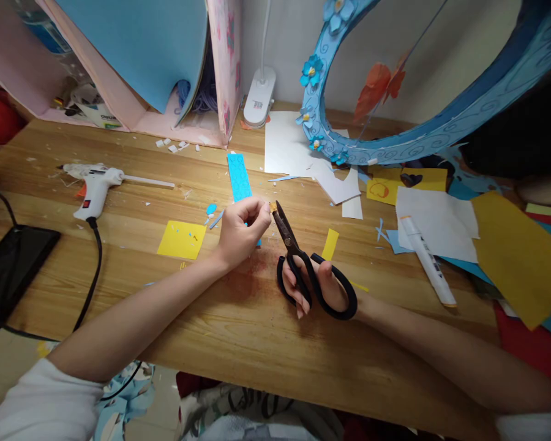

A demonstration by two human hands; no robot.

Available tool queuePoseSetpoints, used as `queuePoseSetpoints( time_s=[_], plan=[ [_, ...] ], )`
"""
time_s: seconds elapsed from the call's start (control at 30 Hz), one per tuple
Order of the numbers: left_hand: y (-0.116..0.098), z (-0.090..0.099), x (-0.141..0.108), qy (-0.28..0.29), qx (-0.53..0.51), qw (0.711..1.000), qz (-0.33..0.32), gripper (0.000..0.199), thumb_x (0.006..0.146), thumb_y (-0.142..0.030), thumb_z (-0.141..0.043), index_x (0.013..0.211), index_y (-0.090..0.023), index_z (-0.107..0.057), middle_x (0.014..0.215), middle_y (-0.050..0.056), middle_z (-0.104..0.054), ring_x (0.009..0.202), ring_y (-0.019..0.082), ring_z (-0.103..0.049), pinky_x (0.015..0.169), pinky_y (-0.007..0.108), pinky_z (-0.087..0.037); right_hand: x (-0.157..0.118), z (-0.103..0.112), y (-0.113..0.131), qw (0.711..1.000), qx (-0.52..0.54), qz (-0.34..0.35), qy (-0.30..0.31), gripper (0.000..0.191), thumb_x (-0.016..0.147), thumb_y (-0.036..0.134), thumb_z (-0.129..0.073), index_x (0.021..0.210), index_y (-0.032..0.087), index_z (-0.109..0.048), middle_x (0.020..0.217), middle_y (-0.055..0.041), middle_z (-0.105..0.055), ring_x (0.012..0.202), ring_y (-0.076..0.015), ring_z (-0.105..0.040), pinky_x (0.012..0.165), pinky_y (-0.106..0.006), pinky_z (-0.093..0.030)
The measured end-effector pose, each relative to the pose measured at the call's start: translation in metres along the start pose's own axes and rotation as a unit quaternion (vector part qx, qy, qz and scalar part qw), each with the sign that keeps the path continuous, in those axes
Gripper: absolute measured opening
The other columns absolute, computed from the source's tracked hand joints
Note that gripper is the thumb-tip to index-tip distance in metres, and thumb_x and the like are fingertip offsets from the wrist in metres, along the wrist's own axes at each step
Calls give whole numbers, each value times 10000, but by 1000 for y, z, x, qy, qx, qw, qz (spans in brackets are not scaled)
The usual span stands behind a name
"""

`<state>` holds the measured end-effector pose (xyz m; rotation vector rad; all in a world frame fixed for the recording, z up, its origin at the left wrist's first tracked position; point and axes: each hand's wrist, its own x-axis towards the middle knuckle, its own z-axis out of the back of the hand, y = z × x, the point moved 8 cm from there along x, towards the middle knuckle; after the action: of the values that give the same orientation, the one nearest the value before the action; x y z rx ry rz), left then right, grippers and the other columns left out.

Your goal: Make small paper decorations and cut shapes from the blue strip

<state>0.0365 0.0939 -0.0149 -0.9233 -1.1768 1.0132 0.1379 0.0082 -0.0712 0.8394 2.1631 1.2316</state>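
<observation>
Between the thumb and fingertips of my left hand (pixel 244 228) is pinched a small yellow paper piece (pixel 272 207), mostly covered by the fingers. My right hand (pixel 319 285) is closed through the handles of black scissors (pixel 291 242). Their blades point up and left, with the tips at the yellow piece; the blades look slightly parted. A blue patterned paper strip (pixel 239 177) lies on the table behind my left hand, partly hidden by it. Close to the scissors lies a narrow yellow paper strip (pixel 330 244). A yellow paper square (pixel 182 240) with blue specks is left of my left hand.
A white glue gun (pixel 94 187) with a black cable lies at left, near a dark phone-like slab (pixel 16 269). Behind stand a pink shelf (pixel 223 73) and a blue flowered ring (pixel 319 104). Paper sheets (pixel 434 223) and a white marker (pixel 428 260) lie at right.
</observation>
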Motion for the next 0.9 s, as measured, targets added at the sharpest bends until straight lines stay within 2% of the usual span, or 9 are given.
queuePoseSetpoints(
  time_s=[0.17, 0.37, 0.67, 0.9],
  plan=[
    [-4, 0, -2, -3, 6, 1000, 6, 363, 789, -282, -542, 500, -187, -344, 473, -60, -298, 439, 64, -263, 413, 225, -223, -1, 1, 0, 1000, 0, 1, 4, 655, 679, 825, -395, 747, 176, -459, 557, 67, -446, 345, -38, -379, 373, -199, -493],
    [-16, 1, -6, -22, 46, 998, -37, 342, 744, -161, -539, 482, -183, -321, 465, -63, -281, 443, 60, -263, 427, 219, -231, -3, 2, -1, 1000, -25, 9, 18, 664, 695, 827, -372, 768, 173, -468, 594, 55, -448, 364, -46, -426, 384, -197, -495],
    [-19, -1, -6, -13, 52, 997, -61, 333, 748, -158, -527, 481, -183, -328, 461, -65, -276, 435, 58, -252, 414, 211, -219, -2, 2, -2, 999, -30, 13, 12, 630, 715, 810, -373, 748, 185, -432, 559, 68, -430, 354, -43, -402, 383, -192, -504],
    [-10, -2, -5, -4, 37, 999, -33, 326, 776, -210, -521, 493, -181, -361, 473, -57, -308, 449, 66, -280, 430, 217, -243, -1, 6, -9, 1000, -22, 8, -9, 635, 676, 822, -409, 728, 189, -423, 516, 77, -444, 320, -37, -386, 320, -161, -466]
  ],
)
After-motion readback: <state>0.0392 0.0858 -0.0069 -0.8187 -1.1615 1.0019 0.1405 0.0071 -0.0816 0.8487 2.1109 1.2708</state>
